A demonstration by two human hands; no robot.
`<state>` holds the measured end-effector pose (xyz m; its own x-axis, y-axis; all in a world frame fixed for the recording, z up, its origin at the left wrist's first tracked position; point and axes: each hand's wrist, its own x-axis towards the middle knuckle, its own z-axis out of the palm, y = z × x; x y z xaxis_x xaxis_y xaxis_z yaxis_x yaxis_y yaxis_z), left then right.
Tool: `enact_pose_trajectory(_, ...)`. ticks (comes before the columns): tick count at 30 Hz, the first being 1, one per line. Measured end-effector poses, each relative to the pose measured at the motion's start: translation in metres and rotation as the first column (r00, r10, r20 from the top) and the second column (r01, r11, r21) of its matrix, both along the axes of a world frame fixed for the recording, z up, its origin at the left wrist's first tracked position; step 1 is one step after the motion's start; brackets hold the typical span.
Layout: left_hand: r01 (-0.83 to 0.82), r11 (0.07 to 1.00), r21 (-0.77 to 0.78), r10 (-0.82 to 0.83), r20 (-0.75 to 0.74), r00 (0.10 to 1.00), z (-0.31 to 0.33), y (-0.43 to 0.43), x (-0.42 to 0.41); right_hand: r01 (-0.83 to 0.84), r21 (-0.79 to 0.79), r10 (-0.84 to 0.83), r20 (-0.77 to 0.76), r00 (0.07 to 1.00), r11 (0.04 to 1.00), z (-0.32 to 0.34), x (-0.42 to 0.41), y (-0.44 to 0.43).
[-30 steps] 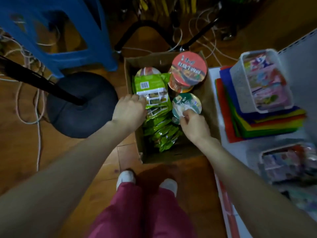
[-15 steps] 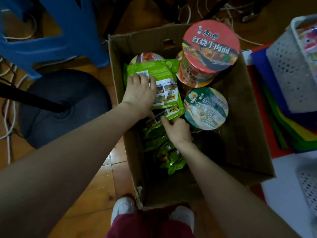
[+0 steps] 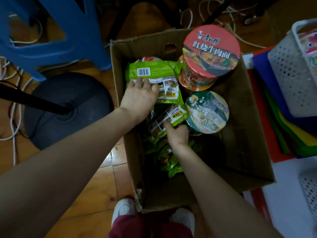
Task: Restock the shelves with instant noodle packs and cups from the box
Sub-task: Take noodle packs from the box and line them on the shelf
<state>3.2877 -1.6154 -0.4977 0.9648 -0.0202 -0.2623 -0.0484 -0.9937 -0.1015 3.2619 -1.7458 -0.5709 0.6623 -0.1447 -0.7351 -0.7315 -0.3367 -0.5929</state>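
Covering upper pack label, left hand, right hand pinching lower pack

The left forearm enters from the lower left of the frame and the right forearm from the lower right. Both are uncovered right to the frame's edge. The left hand and right hand are bare too. At the bottom centre are dark red trousers, possibly a soft knit, though the light is dim. Above them show the rounded toes of a white left shoe and a white right shoe.
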Motion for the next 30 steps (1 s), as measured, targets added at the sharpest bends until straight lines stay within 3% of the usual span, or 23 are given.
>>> enact_pose_trajectory(6,-0.085,0.991,-0.103,0.089,0.032,0.996,0.051,0.001,-0.004,-0.136,-0.013,0.137,0.017,0.990,0.991,0.042,-0.011,-0.031)
enact_pose_trajectory(14,-0.060,0.987,-0.151,0.087,0.183,0.979,0.159,-0.020,-0.033,-0.331,-0.227,0.348,0.037,0.937,0.916,0.155,-0.023,-0.080)
enact_pose_trajectory(23,-0.292,0.902,-0.318,0.381,0.266,0.886,0.319,-0.040,-0.079,-0.486,-0.423,0.616,0.261,0.743,0.765,0.327,-0.031,-0.114)
enact_pose_trajectory(30,-0.271,0.867,-0.417,0.431,0.357,0.828,0.460,-0.029,-0.103,-0.501,-0.446,0.667,0.417,0.618,0.742,0.478,-0.039,-0.119)
